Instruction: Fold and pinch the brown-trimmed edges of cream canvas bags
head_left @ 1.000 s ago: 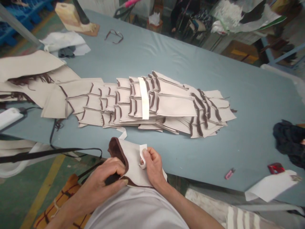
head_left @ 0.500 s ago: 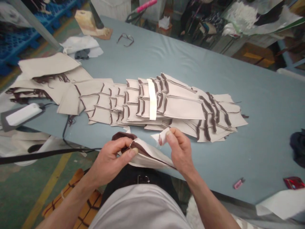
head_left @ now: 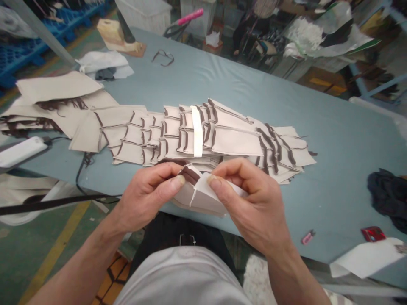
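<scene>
Close in front of my body, my left hand [head_left: 152, 195] pinches the corner of a beige fabric piece [head_left: 203, 202] with dark brown edging, between thumb and fingers. My right hand [head_left: 251, 199] is closed on a thin white strip [head_left: 205, 183], which lies against the brown edge close to my left fingertips. A loose white tail hangs from the strip over the beige fabric. Just beyond both hands, a long row of overlapping beige fabric pieces [head_left: 237, 141] with brown edges lies on the table, a pale band [head_left: 197, 135] across it.
The blue-grey table [head_left: 254, 91] carries eyeglasses [head_left: 163, 57], a white box-like device [head_left: 22, 151] with a cable, more beige pieces [head_left: 60, 87] at left, and a small pink tool [head_left: 308, 237], a red case [head_left: 372, 234] and dark cloth [head_left: 386, 199] at right.
My right hand has moved left with the white strip, bringing it onto the brown edge beside my left fingers. The held fabric piece has been raised slightly.
</scene>
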{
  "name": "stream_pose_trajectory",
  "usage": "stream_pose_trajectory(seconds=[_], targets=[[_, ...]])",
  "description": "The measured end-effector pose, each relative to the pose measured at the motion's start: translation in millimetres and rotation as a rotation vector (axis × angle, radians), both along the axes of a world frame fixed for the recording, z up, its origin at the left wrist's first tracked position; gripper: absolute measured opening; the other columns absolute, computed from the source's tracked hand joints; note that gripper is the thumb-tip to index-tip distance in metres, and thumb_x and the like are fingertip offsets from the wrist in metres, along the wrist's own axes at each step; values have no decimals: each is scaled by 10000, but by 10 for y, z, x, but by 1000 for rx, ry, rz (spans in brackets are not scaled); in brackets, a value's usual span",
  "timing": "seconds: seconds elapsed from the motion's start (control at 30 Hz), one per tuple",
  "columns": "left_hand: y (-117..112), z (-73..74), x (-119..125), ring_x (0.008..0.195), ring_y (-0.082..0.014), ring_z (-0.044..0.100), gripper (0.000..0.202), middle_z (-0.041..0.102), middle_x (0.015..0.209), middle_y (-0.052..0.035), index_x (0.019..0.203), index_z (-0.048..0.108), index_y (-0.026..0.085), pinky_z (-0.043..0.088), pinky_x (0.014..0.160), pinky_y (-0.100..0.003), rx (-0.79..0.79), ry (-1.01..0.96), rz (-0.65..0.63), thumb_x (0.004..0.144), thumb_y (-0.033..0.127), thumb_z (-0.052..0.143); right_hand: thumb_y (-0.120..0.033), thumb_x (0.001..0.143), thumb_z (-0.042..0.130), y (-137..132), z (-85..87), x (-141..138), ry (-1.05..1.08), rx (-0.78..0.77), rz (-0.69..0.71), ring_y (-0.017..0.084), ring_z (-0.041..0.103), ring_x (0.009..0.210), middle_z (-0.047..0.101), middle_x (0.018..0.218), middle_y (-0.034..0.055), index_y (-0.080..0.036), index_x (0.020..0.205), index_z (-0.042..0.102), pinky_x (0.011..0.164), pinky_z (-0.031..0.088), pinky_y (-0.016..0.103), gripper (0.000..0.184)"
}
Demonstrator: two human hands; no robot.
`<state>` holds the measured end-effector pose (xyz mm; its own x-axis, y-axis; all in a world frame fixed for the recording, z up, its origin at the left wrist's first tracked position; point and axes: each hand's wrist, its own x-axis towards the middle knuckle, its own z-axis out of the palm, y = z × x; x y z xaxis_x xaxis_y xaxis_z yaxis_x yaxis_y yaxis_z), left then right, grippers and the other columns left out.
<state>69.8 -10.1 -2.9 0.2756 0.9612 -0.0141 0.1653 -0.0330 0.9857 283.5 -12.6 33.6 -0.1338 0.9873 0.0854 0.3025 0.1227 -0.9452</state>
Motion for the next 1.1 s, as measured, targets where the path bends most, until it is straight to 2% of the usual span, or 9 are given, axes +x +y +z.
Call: stream_pose_trajectory(seconds=[0.13, 0.23, 0.43, 0.57, 0.8, 1.1], targets=[[-36, -117, 34, 721, -146, 645, 244, 750, 816, -2, 953, 816, 192, 484, 632, -212, -46, -99, 34, 1027, 344, 640, -236, 931, 716, -18, -8, -11, 5, -65, 3, 62, 478, 482, 633, 610, -77, -204, 785, 659, 472, 368, 198, 161], [-75, -176, 74, 726, -142, 623, 273, 724, 802, -1, 978, 827, 188, 474, 639, -214, -60, -142, 54, 1036, 373, 634, -239, 938, 708, -60, 26, -28, -7, -59, 13, 68, 485, 509, 630, 634, -74, -206, 792, 660, 496, 373, 207, 157], [-155, -155, 120, 658, -129, 548, 322, 699, 752, 4, 969, 838, 164, 442, 592, -222, -61, -127, 47, 1048, 364, 599, -209, 935, 683, -121, 37, -125, -169, 49, -15, 83, 487, 590, 637, 706, -58, -201, 780, 641, 581, 369, 244, 160], [-193, -168, 109, 714, -135, 575, 299, 749, 839, -3, 1024, 849, 176, 458, 634, -219, -58, -153, 42, 1049, 351, 608, -223, 935, 676, -112, -42, -175, -275, 65, -32, 98, 476, 622, 655, 759, -40, -201, 768, 612, 636, 364, 274, 181], [-217, -182, 102, 693, -148, 560, 320, 739, 814, -16, 997, 858, 164, 442, 610, -238, -86, -130, 60, 1034, 377, 621, -248, 946, 663, -143, -128, -209, -289, 86, -52, 115, 453, 596, 646, 749, -33, -219, 775, 595, 627, 364, 293, 186], [-252, -260, 110, 686, -167, 553, 335, 720, 795, -35, 993, 852, 168, 456, 595, -264, -159, -186, 86, 1027, 422, 636, -226, 921, 668, -134, -148, -206, -287, 66, -74, 115, 482, 598, 620, 712, -40, -218, 769, 598, 622, 358, 292, 168]])
